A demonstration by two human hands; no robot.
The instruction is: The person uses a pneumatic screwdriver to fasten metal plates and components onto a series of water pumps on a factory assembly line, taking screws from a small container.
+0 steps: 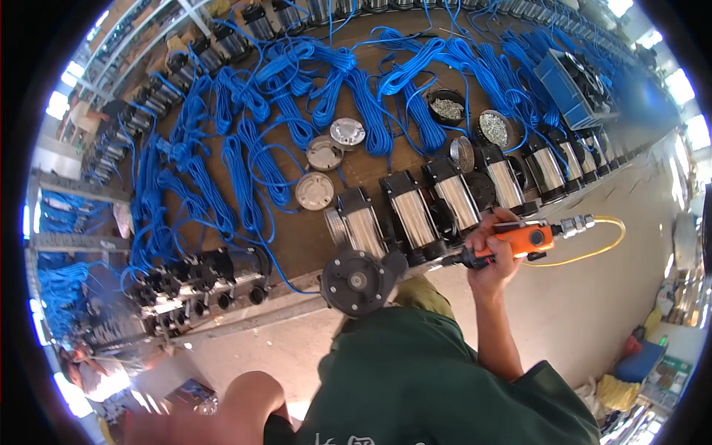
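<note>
One hand is at work in our view: the right hand (491, 248) is clenched fully around the black grip of an orange pneumatic screwdriver (519, 241), fingers wrapped tight, no gap showing. The tool lies roughly level at the table edge, its tip toward the pump unit (361, 280) with the round black end plate that overhangs the edge just beside our green shirt (437, 378). A yellow air hose (593, 245) runs from the metal fitting at the tool's rear and loops out over the floor.

The left hand (174, 429) appears blurred at the lower edge; we cannot tell its grip.

Beyond the tool, we note a row of steel-bodied pumps (415, 215) lined along the wooden table (311, 237). Further back lie round metal covers (326, 152), two bowls of screws (447, 107) and many coils of blue cable (297, 89). A blue crate (571, 85) stands at the far right.
</note>
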